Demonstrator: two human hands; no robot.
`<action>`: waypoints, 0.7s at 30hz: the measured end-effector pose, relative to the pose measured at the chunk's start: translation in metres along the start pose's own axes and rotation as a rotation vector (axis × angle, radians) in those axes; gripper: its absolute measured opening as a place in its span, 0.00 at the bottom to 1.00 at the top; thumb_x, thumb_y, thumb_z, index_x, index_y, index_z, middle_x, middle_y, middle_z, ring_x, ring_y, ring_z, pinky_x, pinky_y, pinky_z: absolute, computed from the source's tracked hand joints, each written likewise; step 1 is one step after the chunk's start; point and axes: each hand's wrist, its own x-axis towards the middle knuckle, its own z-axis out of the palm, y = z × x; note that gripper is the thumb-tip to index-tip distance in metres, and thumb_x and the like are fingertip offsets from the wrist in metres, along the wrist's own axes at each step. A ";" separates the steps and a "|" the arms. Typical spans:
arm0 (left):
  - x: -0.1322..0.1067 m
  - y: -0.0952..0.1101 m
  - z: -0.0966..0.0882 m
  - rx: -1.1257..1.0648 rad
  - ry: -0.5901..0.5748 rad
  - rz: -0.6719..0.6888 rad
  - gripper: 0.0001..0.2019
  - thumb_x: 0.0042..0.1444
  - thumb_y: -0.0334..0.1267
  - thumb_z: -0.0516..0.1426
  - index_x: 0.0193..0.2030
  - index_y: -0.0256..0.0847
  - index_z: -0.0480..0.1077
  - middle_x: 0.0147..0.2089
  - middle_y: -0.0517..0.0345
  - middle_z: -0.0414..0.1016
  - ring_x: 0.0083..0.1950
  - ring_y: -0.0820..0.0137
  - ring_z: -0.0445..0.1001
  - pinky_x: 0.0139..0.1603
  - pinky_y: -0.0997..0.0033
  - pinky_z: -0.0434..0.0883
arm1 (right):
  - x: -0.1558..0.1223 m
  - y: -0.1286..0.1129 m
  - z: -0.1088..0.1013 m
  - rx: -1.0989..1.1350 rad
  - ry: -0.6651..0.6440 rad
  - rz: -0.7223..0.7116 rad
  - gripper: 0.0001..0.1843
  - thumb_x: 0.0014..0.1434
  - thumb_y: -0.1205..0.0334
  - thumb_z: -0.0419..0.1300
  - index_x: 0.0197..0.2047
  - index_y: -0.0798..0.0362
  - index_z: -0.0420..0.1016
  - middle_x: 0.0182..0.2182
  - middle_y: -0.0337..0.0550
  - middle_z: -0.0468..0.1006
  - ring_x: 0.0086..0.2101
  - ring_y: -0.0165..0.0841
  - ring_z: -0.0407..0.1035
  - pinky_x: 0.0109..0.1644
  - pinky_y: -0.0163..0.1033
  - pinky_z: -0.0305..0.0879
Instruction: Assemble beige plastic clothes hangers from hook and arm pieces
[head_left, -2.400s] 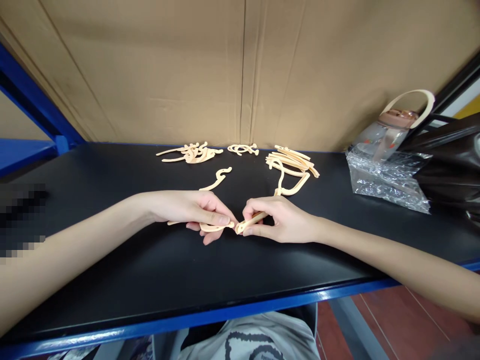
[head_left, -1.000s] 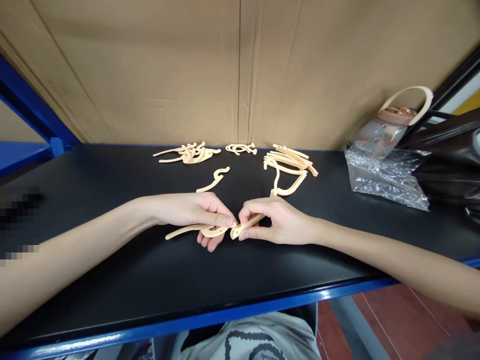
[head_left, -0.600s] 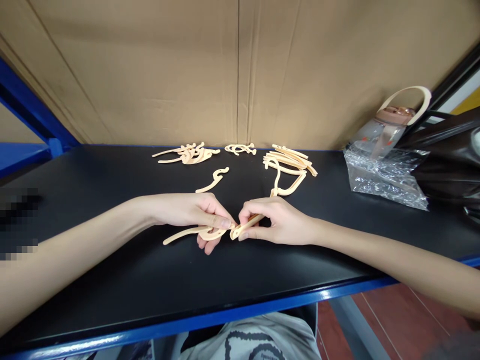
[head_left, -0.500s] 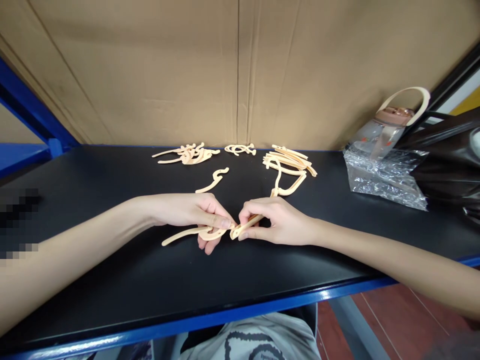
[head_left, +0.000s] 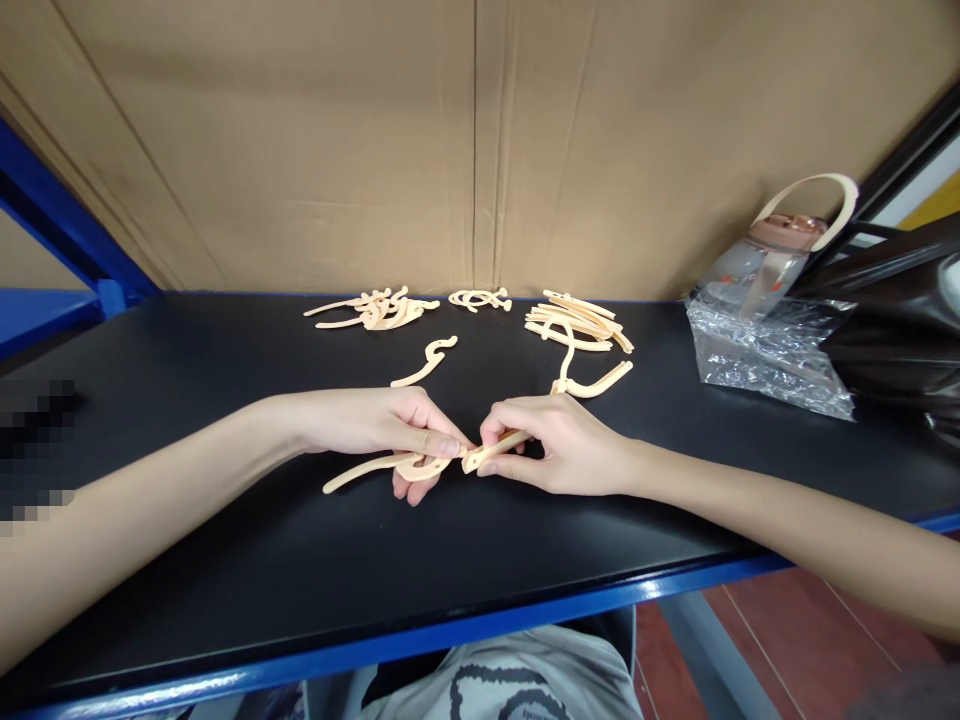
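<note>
My left hand (head_left: 390, 425) pinches a curved pale wooden piece (head_left: 360, 472) whose long end trails to the left over the black table (head_left: 225, 520). Close beside it, my right hand (head_left: 559, 440) pinches a second, larger pale wooden piece (head_left: 589, 385) that runs back behind the hand in a curve. The two pieces meet end to end between my thumbs, just above the table.
More pale wooden pieces lie at the back: a left pile (head_left: 379, 308), a small middle group (head_left: 481, 297), a right stack (head_left: 581, 322), and one loose hook piece (head_left: 426, 364). A clear plastic bag (head_left: 765, 350), a bottle (head_left: 772, 250) and a black bag (head_left: 900, 320) stand at right. Cardboard (head_left: 450, 140) walls the back.
The left piece's long end has swung out to the left from under my hand. The right piece's far curved end has moved right, away from the stack. Both hands stay together.
</note>
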 end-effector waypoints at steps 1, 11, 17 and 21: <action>0.000 0.000 0.000 0.001 -0.003 0.000 0.17 0.64 0.46 0.52 0.36 0.36 0.76 0.23 0.58 0.74 0.22 0.75 0.68 0.25 0.77 0.66 | 0.000 0.000 0.000 -0.002 0.000 0.003 0.08 0.59 0.60 0.62 0.33 0.54 0.68 0.27 0.34 0.73 0.26 0.23 0.65 0.29 0.28 0.55; 0.003 -0.002 0.001 0.003 0.038 -0.016 0.17 0.61 0.48 0.54 0.36 0.36 0.75 0.22 0.59 0.71 0.24 0.73 0.70 0.26 0.76 0.66 | 0.000 0.003 0.001 0.019 -0.010 -0.046 0.08 0.59 0.61 0.63 0.33 0.54 0.68 0.27 0.34 0.73 0.28 0.24 0.67 0.31 0.29 0.58; 0.001 -0.004 0.001 0.035 0.067 0.026 0.17 0.63 0.47 0.53 0.36 0.35 0.76 0.20 0.61 0.69 0.21 0.76 0.62 0.23 0.76 0.60 | -0.001 0.003 0.000 0.044 0.000 -0.044 0.08 0.59 0.60 0.62 0.33 0.54 0.68 0.28 0.34 0.73 0.27 0.23 0.66 0.31 0.29 0.58; 0.000 -0.007 0.001 0.035 0.092 0.057 0.18 0.63 0.48 0.52 0.34 0.36 0.75 0.19 0.62 0.68 0.21 0.77 0.61 0.25 0.76 0.59 | 0.000 0.003 -0.001 0.047 0.017 -0.043 0.09 0.59 0.59 0.62 0.33 0.54 0.68 0.27 0.34 0.71 0.27 0.24 0.65 0.31 0.29 0.57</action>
